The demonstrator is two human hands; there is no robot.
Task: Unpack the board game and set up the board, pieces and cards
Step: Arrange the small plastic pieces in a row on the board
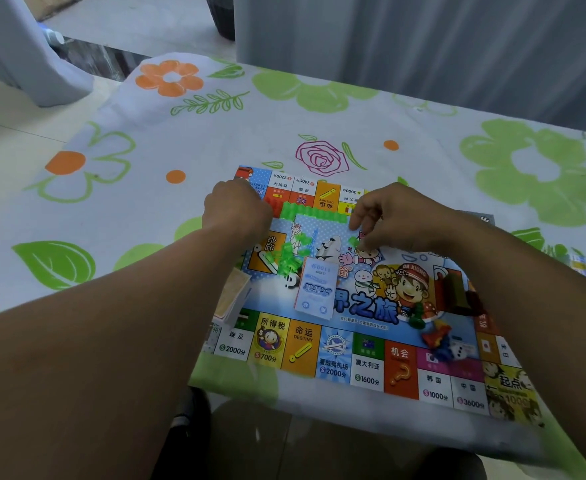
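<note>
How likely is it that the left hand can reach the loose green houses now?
Likely yes: the left hand is beside the loose green houses, with only bare board between them; the blue card stack lies nearer the person.

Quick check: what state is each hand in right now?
Left hand: fingers curled out of sight, cannot tell what it holds.
Right hand: pinches a green house.

Board [367, 373] squares "命运 DESTINY", "所得税 700分", "澳大利亚 1600分"; "DA XIONG" on the cartoon boy's cap [414, 273].
</note>
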